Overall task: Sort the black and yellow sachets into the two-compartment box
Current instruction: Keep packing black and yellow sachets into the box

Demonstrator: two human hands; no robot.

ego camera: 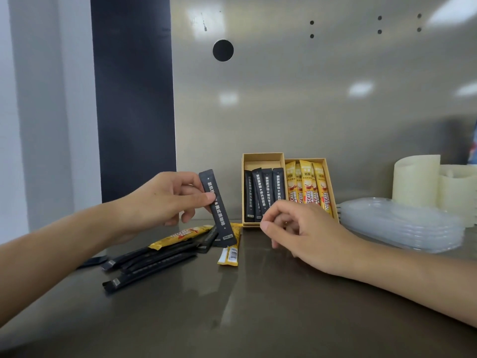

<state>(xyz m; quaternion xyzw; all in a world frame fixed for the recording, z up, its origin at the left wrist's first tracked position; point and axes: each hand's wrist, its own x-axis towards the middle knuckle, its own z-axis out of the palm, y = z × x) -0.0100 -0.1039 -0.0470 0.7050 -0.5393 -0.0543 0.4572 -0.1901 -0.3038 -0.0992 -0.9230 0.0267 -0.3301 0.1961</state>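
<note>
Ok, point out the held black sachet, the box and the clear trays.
held black sachet (220, 215), head view, middle of its printed face.
box (263, 156), head view, left compartment's back wall.
clear trays (402, 223), head view, top of the stack.

box (260, 157), front right corner: hidden behind right hand (302, 233).
yellow sachets (307, 182) in box: lower ends covered by the same hand.
held black sachet (219, 215): print too small to read.
far-left black sachet (94, 260): mostly under the left forearm.
forearms: cut off by frame edges.
coloured object (473, 148), right edge: cropped, unidentifiable.
</note>
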